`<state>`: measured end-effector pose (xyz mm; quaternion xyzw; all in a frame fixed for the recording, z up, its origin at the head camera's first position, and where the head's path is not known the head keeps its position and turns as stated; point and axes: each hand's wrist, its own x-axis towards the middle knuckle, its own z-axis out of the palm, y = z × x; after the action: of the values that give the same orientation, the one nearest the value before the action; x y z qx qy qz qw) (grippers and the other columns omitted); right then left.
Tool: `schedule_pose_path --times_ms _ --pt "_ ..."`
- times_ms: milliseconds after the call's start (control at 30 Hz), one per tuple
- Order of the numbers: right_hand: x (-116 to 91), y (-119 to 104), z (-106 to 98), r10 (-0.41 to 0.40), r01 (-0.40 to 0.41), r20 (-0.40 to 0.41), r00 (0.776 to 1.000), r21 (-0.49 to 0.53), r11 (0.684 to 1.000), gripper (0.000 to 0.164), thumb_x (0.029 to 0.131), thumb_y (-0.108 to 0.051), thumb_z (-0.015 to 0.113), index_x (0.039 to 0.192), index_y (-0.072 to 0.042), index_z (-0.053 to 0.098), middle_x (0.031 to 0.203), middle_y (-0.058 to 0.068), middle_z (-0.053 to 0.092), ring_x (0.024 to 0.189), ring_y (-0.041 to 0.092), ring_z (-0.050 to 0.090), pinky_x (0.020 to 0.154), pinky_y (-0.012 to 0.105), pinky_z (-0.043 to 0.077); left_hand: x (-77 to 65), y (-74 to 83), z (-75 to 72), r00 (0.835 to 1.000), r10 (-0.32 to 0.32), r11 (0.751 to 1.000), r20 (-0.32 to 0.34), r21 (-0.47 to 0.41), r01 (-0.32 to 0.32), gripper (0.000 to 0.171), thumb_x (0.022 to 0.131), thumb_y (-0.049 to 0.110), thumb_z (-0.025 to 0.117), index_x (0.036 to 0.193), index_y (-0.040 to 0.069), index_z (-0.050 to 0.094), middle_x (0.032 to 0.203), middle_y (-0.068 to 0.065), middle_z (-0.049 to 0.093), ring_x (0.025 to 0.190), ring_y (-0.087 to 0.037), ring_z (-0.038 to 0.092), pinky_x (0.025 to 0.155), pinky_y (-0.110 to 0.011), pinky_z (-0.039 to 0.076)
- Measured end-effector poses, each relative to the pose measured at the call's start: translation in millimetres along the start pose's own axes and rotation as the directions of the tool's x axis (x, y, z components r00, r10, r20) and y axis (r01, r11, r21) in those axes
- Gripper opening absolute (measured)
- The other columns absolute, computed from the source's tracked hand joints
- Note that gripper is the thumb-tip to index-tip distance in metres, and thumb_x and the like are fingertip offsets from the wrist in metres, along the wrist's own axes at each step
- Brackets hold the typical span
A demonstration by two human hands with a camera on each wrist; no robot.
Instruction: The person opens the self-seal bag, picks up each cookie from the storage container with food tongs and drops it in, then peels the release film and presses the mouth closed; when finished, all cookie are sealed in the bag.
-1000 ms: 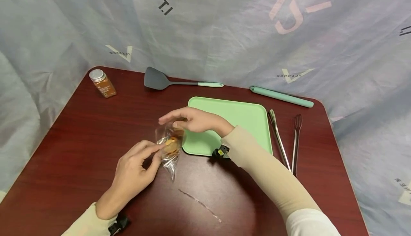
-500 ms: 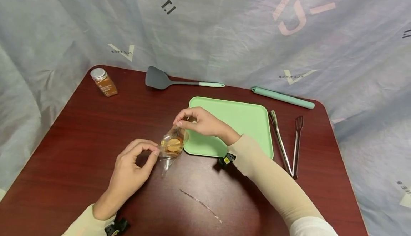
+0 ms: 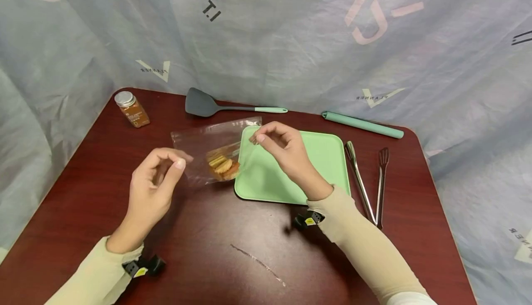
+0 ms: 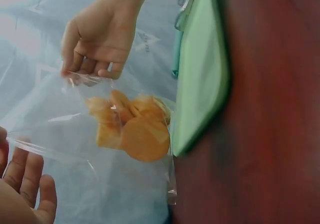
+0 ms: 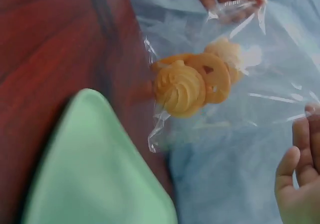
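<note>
A clear plastic bag (image 3: 195,144) is stretched wide between both hands, raised above the table at the tray's left side. My left hand (image 3: 150,187) pinches one edge of its mouth between thumb and fingers. The opposite edge is pinched by my right hand (image 3: 291,157), which overlaps the tray in the head view. Low in the bag lie several orange-yellow cookies (image 3: 223,165). In the right wrist view one cookie (image 5: 181,89) has a swirled top, and another has cut-out holes. A flat round one (image 4: 146,138) faces the left wrist camera.
A light green tray (image 3: 326,152) lies mid-table, partly behind the bag. Metal tongs (image 3: 365,189) rest to its right. Along the back are a spice jar (image 3: 133,110), a grey spatula (image 3: 202,103) and a green rod (image 3: 363,125). A thin clear strip (image 3: 258,262) lies in front.
Both hands have risen and moved apart, spreading the bag from a crumpled bundle into a wide, open sheet. A second ago the right hand was loose above the bag; now it pinches it.
</note>
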<state>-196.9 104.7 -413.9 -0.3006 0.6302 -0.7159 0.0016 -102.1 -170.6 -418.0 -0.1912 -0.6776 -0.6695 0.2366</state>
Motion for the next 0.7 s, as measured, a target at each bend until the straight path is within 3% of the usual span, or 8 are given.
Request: schedule_pose_path --times_ms 133,267,500,700 --pt "0 -16 -7 -0.105 0.098 -0.091 0.99 -0.076 0.992 0.011 0.1 -0.009 0.067 0.098 0.001 0.07 0.093 0.015 0.071 0.089 0.031 0.066 0.085 0.045 0.052 20.7 -2.0 13.3 0.999 -0.032 0.99 -0.005 -0.136 0.031 0.009 0.097 -0.008 0.061 0.094 -0.016 0.058 0.093 -0.018 0.068 0.09 -0.025 0.066 0.075 -0.026 0.049" --pt "-3 -28 -18 -0.18 0.157 -0.161 0.97 -0.147 0.977 0.012 0.099 -0.007 0.068 0.095 0.004 0.07 0.09 0.016 0.072 0.08 0.029 0.067 0.078 0.041 0.054 39.9 -5.5 30.1 0.998 -0.057 0.983 -0.002 -0.178 0.055 0.012 0.096 -0.005 0.064 0.093 -0.015 0.059 0.084 -0.018 0.066 0.079 -0.022 0.063 0.071 -0.026 0.048" --pt "-9 -41 -31 -0.216 0.153 -0.287 0.933 -0.227 0.962 0.01 0.098 -0.003 0.067 0.096 0.005 0.071 0.091 0.018 0.074 0.074 0.03 0.067 0.074 0.039 0.054 57.1 -11.4 56.6 0.999 -0.019 0.995 -0.035 -0.098 0.015 0.009 0.097 -0.003 0.065 0.094 -0.012 0.062 0.079 -0.016 0.068 0.075 -0.02 0.064 0.069 -0.026 0.047" --pt "-12 -46 -42 -0.251 0.179 -0.354 0.901 -0.222 0.958 0.017 0.097 -0.007 0.071 0.093 0.01 0.069 0.088 0.02 0.072 0.081 0.03 0.067 0.078 0.038 0.05 59.9 -18.2 74.6 0.999 0.036 0.999 0.007 0.009 -0.036 0.006 0.101 -0.001 0.062 0.098 -0.006 0.06 0.089 -0.015 0.073 0.086 -0.019 0.068 0.078 -0.028 0.047"
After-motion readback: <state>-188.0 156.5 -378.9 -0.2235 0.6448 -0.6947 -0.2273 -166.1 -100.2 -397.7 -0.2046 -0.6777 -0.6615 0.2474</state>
